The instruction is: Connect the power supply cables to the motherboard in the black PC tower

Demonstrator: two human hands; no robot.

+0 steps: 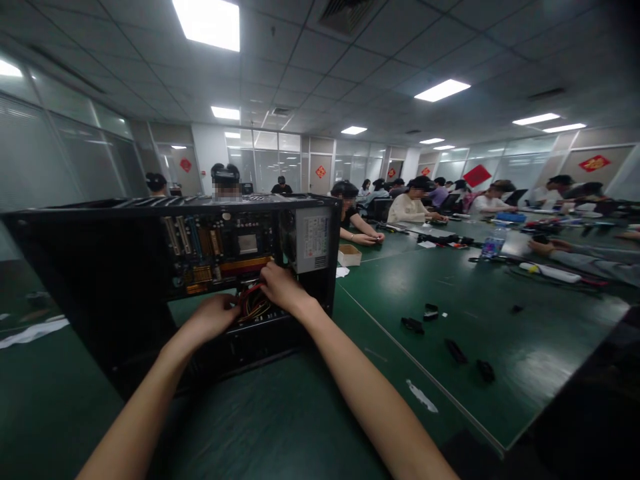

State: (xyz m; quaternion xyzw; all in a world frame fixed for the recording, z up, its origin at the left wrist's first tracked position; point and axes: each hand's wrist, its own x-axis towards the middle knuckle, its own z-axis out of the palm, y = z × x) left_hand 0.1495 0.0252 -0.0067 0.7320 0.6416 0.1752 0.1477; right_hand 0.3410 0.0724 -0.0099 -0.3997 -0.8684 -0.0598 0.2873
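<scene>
A black computer case (245, 343) stands on the green table with its near side open. Inside it show a motherboard (247, 244) and, at the upper right, a silver power supply (313, 239). A bundle of red, yellow and black cables (255, 303) lies low in the case. My left hand (215, 315) is closed at the bundle's left side, fingers pinching the cables. Just right of and above the bundle, my right hand (281, 285) has its fingers bent together near the board's lower edge; what they hold is too small to make out.
Right of the case are an open cardboard box (349, 255), several small black parts (456, 351), a white scrap (421, 396), a bottle (493, 244) and a white power strip (550, 272). Other people sit around the tables; a person's hands (367, 238) rest behind the box.
</scene>
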